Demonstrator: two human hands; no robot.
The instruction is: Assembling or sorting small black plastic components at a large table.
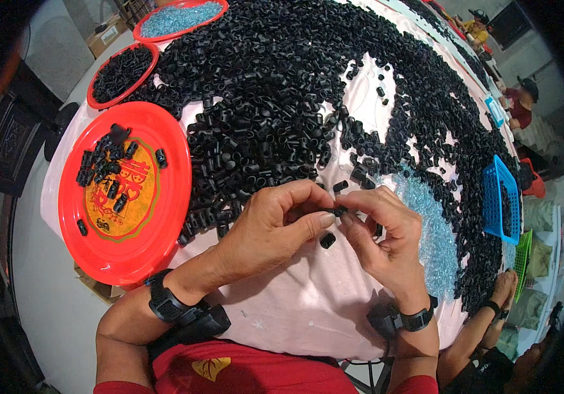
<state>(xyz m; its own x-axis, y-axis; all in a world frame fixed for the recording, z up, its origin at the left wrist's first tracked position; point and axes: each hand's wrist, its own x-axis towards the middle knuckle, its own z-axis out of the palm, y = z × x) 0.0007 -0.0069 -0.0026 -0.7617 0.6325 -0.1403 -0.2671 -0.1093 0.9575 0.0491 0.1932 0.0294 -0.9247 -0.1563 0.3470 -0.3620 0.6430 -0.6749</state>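
Observation:
My left hand (274,222) and my right hand (387,235) meet over the pink tablecloth, fingertips pinched together on one small black plastic part (339,211). My fingers cover most of that part, so its exact shape is hidden. Just below it, a loose black part (327,241) lies on the cloth between my hands. Beyond my fingers spreads a big heap of short black tube-like parts (255,125). Beside my right hand lies a pile of small clear bluish pieces (426,223).
At left, a red tray (75,197) holds several black parts. Behind it stand a red tray of black pieces (154,58) and one of clear pieces (219,14). A blue basket (503,203) and green basket (523,262) sit at right, near another person's hands (503,289). Other people work farther back.

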